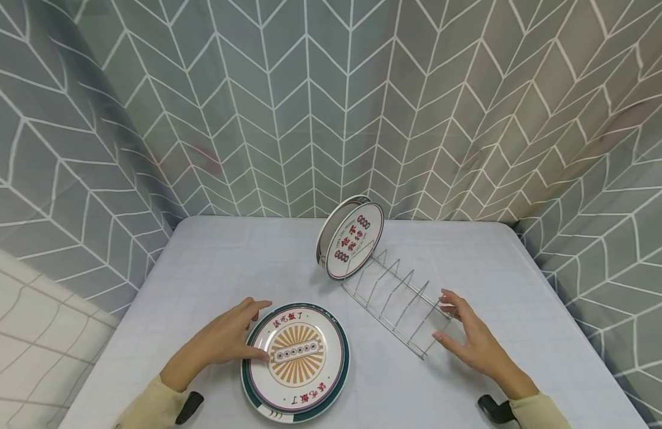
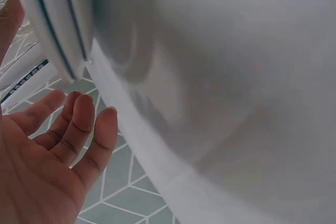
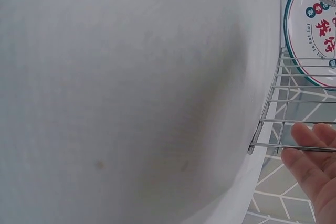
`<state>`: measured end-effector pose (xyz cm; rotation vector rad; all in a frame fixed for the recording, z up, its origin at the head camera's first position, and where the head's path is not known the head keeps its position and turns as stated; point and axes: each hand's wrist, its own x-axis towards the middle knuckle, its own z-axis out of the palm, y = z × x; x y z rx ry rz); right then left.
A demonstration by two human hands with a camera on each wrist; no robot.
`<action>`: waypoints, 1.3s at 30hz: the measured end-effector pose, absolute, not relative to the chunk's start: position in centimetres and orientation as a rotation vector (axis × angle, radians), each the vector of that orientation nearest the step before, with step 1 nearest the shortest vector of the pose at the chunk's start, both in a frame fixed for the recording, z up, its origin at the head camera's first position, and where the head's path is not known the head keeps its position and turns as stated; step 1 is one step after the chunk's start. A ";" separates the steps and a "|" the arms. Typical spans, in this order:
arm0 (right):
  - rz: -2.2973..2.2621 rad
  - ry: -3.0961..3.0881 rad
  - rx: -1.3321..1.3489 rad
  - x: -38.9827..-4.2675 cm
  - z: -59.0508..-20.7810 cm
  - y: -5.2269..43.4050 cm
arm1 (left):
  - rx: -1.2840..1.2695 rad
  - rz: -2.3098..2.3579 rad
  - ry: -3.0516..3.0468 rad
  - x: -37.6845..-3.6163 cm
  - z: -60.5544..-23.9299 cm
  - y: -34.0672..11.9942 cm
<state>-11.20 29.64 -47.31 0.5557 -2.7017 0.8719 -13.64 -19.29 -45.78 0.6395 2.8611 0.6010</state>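
Two stacked plates [image 1: 295, 360] with red lettering and a green rim lie flat at the table's front. My left hand [image 1: 258, 330] rests at their left rim with straight fingers, the thumb lying on the top plate's face. The left wrist view shows the palm [image 2: 58, 145] relaxed below the plates' edges [image 2: 52, 30]. A wire dish rack [image 1: 395, 295] runs diagonally across the middle, with two plates [image 1: 353, 240] standing upright at its far end. My right hand [image 1: 442, 316] is open at the rack's near end, fingers [image 3: 315, 145] beside the end wire [image 3: 283, 148].
A pale grey cloth [image 1: 229, 268] covers the table. A grey herringbone curtain [image 1: 309, 119] hangs close behind and along both sides. Most slots of the rack stand free between the upright plates and my right hand.
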 end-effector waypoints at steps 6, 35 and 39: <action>0.877 -2.697 0.537 -11.2 -47.3 29.5 | 0.607 0.671 2.828 -13.1 -46.6 -19.7; 0.877 -2.698 0.533 -11.1 -47.3 29.4 | 0.500 0.780 2.985 -13.3 -45.7 -19.8; 0.880 -2.689 0.543 -11.2 -47.3 29.3 | 0.583 0.833 3.023 -13.2 -44.3 -19.9</action>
